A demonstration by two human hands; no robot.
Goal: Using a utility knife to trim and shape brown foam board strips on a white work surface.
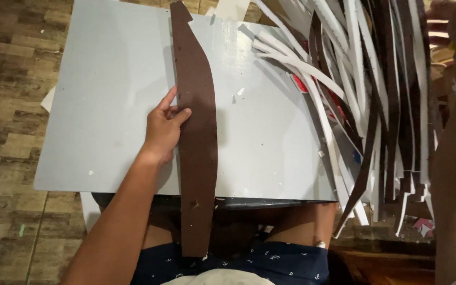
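Pinning the brown strip flat on the grey board is the step in hand as I read it. Left hand sits at the strip's left edge about mid-length, palm down on the board, fingers loosely spread, thumb and a fingertip lying onto the brown surface; it presses rather than pinches, nothing is closed around the strip. Strip runs lengthwise away from me, top end past the board's far edge, bottom end overhanging the near edge above my lap, so the unsupported tail can lever the piece if pressure is light. To do this well I'd keep the press straight down near the middle, flatten more fingers across the width, and avoid pushing sideways, since the curved edge would likely skate on the smooth board. Left forearm comes in from bottom left, wrist straight, elbow low near my knee. Right hand is up at the top right corner, raised over the scrap pile of white and dark offcuts; it is blurred and cropped, so I can't tell whether it's open or has hold of anything. Right forearm runs down the right frame edge, close to the lens. Pile crowds the board's right side, well apart from the strip.
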